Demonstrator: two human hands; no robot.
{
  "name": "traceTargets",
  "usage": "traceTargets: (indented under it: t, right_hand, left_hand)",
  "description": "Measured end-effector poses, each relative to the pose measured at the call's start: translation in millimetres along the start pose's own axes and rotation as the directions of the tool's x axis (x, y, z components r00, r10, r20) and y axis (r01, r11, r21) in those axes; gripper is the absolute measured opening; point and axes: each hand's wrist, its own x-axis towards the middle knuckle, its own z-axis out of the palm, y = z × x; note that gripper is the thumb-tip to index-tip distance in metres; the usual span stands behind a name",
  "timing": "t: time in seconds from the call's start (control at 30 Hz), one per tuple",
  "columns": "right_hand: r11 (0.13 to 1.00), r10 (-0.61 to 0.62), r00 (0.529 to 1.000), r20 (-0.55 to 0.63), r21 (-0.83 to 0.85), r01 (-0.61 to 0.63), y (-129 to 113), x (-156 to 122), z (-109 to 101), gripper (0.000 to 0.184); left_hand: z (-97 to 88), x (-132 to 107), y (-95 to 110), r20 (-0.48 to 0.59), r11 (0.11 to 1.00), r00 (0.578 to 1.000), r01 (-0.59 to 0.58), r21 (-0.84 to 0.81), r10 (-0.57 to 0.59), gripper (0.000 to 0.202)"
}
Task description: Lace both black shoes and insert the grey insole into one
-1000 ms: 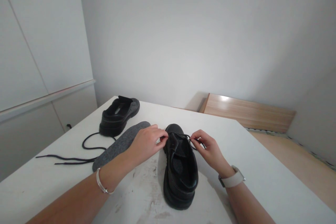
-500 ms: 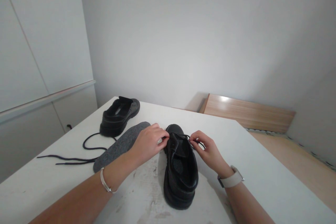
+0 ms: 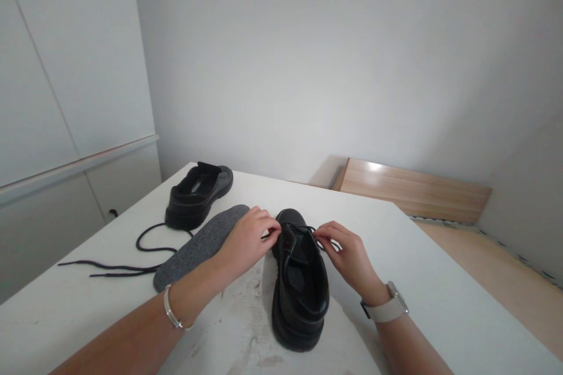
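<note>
A black leather shoe (image 3: 301,299) stands on the white table, toe pointing away from me, its opening facing up. At the left of its lacing my left hand (image 3: 253,237) is closed in a pinch; a bit of dark lace shows by the fingertips. On the other side my right hand (image 3: 345,252) pinches the black shoelace (image 3: 311,228) close to the eyelets. A grey felt insole (image 3: 193,252) lies flat beside and partly under my left forearm and hand in view.
Another black shoe (image 3: 197,196) stands at the far left of the white table (image 3: 387,228). Loose black laces (image 3: 114,269) lie near it. Behind are a wall, white cabinets (image 3: 79,70) at left and a wooden headboard (image 3: 413,187) at right.
My right hand has shifted slightly left, closer to the shoe's eyelets. My left hand stays pinched at the shoe's left side. The whole view has drifted a little.
</note>
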Motion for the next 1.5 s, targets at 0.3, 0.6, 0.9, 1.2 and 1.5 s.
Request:
traceTargets:
  t: [0.3,0.6,0.9,1.2,1.5]
  right_hand:
    - [1.000,0.010,1.000,0.010,-0.004,-0.010,0.2,-1.5,0.9,0.016]
    - [0.999,0.046,0.999,0.022,0.002,-0.046,-9.7,0.7,-1.9,0.019]
    - [0.996,0.086,0.985,0.146,-0.024,-0.084,-27.5,-4.5,-4.9,0.031]
    - [0.996,0.094,0.986,0.138,-0.014,-0.093,-29.6,-4.2,-3.7,0.027]
    - [0.995,0.096,0.986,0.133,0.012,-0.098,-26.0,-5.5,-1.9,0.026]
  left_hand:
    - [2.9,2.6,-3.9,-0.004,0.999,1.000,-0.025,-0.044,0.025,0.010]
    - [8.9,-2.5,1.0,-0.083,0.993,0.995,-0.041,0.108,0.050,0.014]
    - [4.9,-4.5,26.6,-0.014,0.996,0.996,0.092,-0.019,-0.093,0.036]
    - [-23.1,-1.7,11.3,0.070,0.931,0.982,0.188,-0.314,-0.174,0.015]
    - [-6.4,-18.1,1.5,0.522,0.976,0.852,0.096,-0.196,0.021,0.011]
